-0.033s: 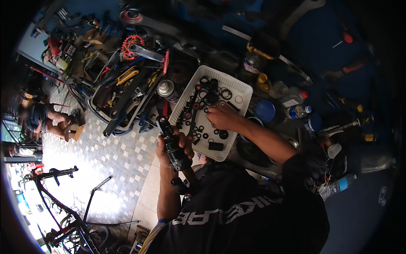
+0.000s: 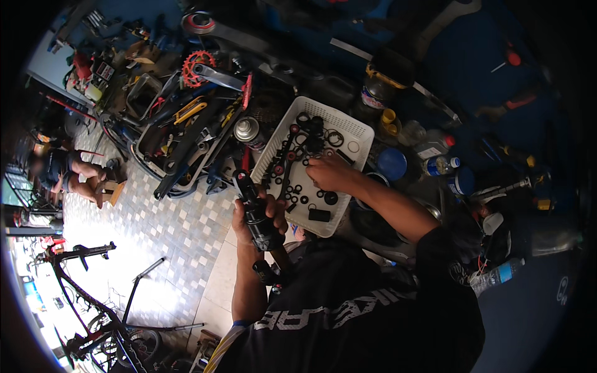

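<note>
Wrapped around a black bicycle rear shock, my left hand holds it tilted just left of a white plastic basket. The shock's eyelet end points up and away from me. Inside the basket lie black rubber rings and seals, a long dark bar-shaped part, thin rings and a small black block. My right hand reaches into the basket with its fingers bent together among these parts. Anything between its fingertips is hidden.
A spray can stands left of the basket. Beyond it are a bin of tools and a crank with a red chainring. Bottles and a blue-lidded tub crowd the right. A bicycle frame and a seated person are at left.
</note>
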